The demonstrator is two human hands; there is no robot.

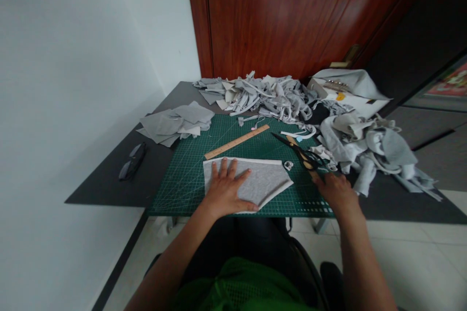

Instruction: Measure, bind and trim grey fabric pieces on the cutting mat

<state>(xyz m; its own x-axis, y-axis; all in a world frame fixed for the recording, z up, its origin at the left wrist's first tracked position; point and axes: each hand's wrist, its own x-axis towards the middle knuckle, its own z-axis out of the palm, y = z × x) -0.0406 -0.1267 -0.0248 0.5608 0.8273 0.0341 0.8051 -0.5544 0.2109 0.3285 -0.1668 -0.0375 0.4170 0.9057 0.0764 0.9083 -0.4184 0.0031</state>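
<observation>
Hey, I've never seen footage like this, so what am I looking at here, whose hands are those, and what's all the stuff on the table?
This is one picture from a camera worn on a person's head, looking down at their own bare hands. The left hand lies flat on a grey fabric piece on a green cutting mat. The right hand rests by the handles of black scissors; whether it grips them is unclear. A wooden ruler lies beyond the fabric. Heaps of grey scraps sit at the back and right, a folded stack at left, and dark glasses on the table.
</observation>
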